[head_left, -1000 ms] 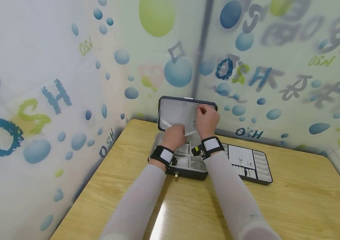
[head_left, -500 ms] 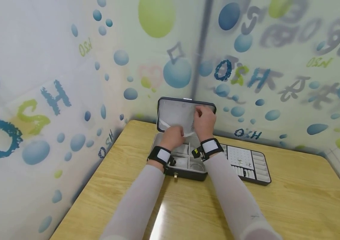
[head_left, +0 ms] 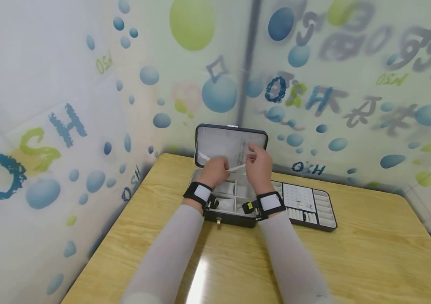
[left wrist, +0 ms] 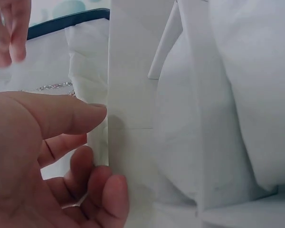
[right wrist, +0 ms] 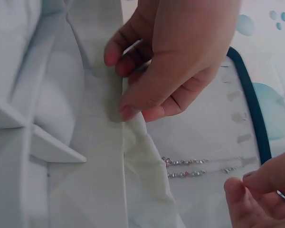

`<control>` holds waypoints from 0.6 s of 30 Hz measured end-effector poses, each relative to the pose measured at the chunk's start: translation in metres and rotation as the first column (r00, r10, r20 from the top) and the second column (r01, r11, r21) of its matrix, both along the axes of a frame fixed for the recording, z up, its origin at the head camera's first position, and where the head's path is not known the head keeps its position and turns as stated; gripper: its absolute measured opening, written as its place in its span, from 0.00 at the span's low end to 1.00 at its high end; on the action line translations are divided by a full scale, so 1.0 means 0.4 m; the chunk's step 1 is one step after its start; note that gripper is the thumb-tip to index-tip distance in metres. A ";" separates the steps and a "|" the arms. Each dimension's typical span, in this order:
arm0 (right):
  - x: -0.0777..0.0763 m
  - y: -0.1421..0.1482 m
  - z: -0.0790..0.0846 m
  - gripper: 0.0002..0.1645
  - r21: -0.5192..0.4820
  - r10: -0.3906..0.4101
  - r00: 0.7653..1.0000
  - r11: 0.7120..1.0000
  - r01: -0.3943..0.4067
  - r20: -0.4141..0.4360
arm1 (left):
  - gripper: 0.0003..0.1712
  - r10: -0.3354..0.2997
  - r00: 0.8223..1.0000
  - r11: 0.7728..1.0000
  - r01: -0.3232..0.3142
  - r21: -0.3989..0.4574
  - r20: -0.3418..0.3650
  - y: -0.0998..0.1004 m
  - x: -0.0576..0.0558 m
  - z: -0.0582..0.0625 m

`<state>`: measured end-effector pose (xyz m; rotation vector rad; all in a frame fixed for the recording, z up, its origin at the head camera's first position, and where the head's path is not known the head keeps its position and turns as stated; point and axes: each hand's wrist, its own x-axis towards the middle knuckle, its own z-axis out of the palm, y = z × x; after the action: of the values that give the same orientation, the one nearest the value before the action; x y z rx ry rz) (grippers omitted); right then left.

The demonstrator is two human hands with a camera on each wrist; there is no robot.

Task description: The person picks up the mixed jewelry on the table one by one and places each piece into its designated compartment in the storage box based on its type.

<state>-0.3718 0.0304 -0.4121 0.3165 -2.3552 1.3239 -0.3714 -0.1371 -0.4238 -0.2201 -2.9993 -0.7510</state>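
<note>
A dark jewelry box [head_left: 230,218] stands with its lid [head_left: 219,141] raised. In the lid's pale lining, a silver necklace [right wrist: 190,161] with pink beads hangs in two strands and runs behind the gathered fabric pocket [right wrist: 145,171]. My left hand [head_left: 215,171] pinches the pocket's edge between thumb and curled fingers, drawing it forward from the lining. Just right of the necklace, my right hand [head_left: 259,169] hovers before the lid with loose fingers, holding nothing. In the left wrist view, the right hand's fingers [left wrist: 19,45] point downward.
The box's lower part has pale compartments [head_left: 225,188] with small cushions. To its right lies a jewelry tray [head_left: 326,209] with an earring panel [head_left: 295,194] and ring slots. Both rest on a wooden table [head_left: 371,249] against patterned walls [head_left: 143,50].
My right hand has come down from the top of the lid and its fingers have loosened, uncovering the hanging necklace. My left hand keeps its grip on the pocket. The view has shifted slightly.
</note>
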 end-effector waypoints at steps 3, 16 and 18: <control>0.035 0.023 -0.006 0.26 -0.012 -0.026 1.000 1.000 0.026 0.007 | 0.08 -0.002 1.000 1.000 0.002 -0.013 0.003 0.000 -0.004 0.000; 0.102 0.098 0.001 0.23 -0.043 -0.121 0.992 0.991 0.123 0.039 | 0.19 0.010 0.999 1.000 -0.011 0.028 0.039 0.000 -0.002 0.018; 0.106 0.106 -0.002 0.24 -0.046 -0.113 0.992 0.992 0.116 0.062 | 0.22 0.013 0.999 0.999 -0.015 0.033 0.052 0.002 -0.001 0.023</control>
<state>-0.3295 0.0730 -0.4130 0.1270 -2.3461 1.3519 -0.3718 -0.1364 -0.4145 -0.1813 -3.0307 -0.8175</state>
